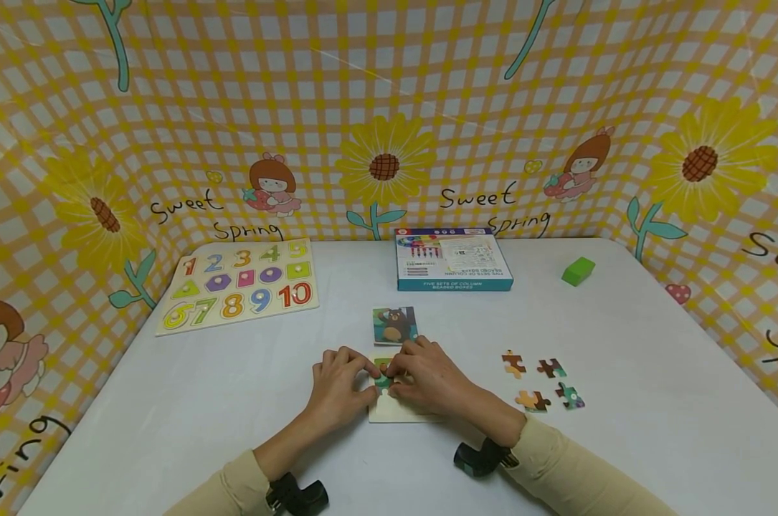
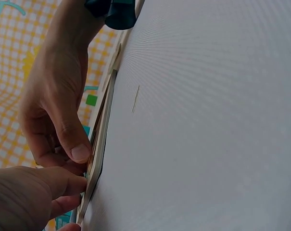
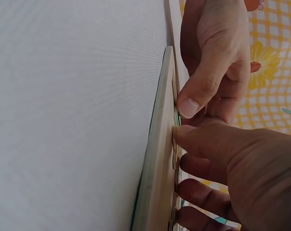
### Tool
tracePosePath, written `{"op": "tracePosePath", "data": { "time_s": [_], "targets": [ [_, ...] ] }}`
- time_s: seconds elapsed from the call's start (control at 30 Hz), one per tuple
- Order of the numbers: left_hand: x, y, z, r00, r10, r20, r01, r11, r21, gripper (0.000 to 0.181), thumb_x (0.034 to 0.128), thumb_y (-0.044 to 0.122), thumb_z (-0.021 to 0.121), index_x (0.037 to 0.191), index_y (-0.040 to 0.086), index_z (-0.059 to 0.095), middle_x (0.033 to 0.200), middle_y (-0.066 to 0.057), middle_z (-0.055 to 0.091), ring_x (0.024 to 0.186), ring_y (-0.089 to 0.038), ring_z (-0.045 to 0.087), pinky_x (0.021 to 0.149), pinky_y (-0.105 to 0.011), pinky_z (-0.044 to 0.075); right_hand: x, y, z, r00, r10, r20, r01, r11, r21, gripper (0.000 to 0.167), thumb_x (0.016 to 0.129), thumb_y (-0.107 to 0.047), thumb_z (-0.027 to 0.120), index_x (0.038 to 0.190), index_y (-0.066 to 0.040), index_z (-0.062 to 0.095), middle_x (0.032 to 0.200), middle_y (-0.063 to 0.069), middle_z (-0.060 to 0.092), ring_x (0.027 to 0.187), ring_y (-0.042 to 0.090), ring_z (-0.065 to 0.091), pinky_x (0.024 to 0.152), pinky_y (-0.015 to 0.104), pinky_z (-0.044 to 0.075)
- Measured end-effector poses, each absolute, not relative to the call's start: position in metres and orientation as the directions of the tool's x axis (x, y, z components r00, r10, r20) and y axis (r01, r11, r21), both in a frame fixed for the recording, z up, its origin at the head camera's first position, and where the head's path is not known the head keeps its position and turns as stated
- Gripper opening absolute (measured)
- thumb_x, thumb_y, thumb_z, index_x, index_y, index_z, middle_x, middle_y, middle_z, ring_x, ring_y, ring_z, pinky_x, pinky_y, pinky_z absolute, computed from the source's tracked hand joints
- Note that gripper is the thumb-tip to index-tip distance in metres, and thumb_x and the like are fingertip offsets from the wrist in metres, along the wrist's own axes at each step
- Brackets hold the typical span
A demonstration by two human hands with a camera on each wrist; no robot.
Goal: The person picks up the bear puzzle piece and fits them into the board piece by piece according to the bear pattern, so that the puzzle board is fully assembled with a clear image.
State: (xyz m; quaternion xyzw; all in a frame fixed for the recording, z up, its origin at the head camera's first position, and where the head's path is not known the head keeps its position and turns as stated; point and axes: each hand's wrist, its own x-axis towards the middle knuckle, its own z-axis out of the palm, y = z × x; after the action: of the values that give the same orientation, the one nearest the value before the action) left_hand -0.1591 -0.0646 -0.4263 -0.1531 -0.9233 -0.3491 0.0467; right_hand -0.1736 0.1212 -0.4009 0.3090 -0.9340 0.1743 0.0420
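While the left hand (image 1: 338,387) and right hand (image 1: 435,376) bend half-open over puzzle pieces (image 1: 383,383) on the board (image 1: 385,411), any pinch hidden, I'd align edges before pressing; 4 loose pieces (image 1: 548,368) lie rightward.

Left hand (image 1: 338,385), right hand (image 1: 432,374) close together, fingers (image 3: 203,192) bent, thumbs (image 3: 203,86) facing each other; sleeved forearms (image 1: 572,462) angled inward.
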Motion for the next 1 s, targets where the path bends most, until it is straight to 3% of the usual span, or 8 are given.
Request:
{"op": "tracePosePath", "data": {
  "time_s": [0.47, 0.73, 1.0],
  "targets": [
    [-0.157, -0.064, -0.425, -0.949, 0.257, 0.183, 0.313, 0.695, 0.648, 0.01, 0.0753, 0.02, 0.073, 0.084, 0.021, 0.067, 0.101, -0.002, 0.053, 0.098, -0.021, 0.038, 0.084, -0.046, 0.026, -0.175, 0.137, -0.389, -0.85, -0.5, 0.167, -0.524, 0.768, -0.367, 0.015, 0.077, -0.026, 0.076, 0.089, -0.018, 0.073, 0.086, -0.003, 0.061, 0.08, 0.01, 0.04, 0.073, 0.027, 0.032],
    [-0.157, -0.064, -0.425, -0.948, 0.253, 0.195, 0.317, 0.687, 0.653, 0.01, 0.0746, 0.019, 0.074, 0.083, 0.021, 0.067, 0.101, -0.002, 0.054, 0.096, -0.021, 0.038, 0.084, -0.046, 0.026, -0.176, 0.167, -0.388, -0.873, -0.438, 0.215, -0.488, 0.797, -0.355, 0.018, 0.075, -0.024, 0.077, 0.09, -0.015, 0.072, 0.089, -0.001, 0.063, 0.085, 0.014, 0.045, 0.076, 0.033, 0.037],
    [-0.157, -0.064, -0.425, -0.948, 0.252, 0.192, 0.315, 0.682, 0.66, 0.01, 0.0749, 0.019, 0.074, 0.083, 0.02, 0.068, 0.101, -0.002, 0.054, 0.096, -0.021, 0.038, 0.084, -0.046, 0.026, -0.176, 0.2, -0.384, -0.915, -0.36, 0.183, -0.403, 0.833, -0.379, 0.023, 0.077, -0.022, 0.075, 0.097, -0.012, 0.072, 0.095, 0.002, 0.063, 0.091, 0.017, 0.045, 0.079, 0.036, 0.037]
  ]
}}
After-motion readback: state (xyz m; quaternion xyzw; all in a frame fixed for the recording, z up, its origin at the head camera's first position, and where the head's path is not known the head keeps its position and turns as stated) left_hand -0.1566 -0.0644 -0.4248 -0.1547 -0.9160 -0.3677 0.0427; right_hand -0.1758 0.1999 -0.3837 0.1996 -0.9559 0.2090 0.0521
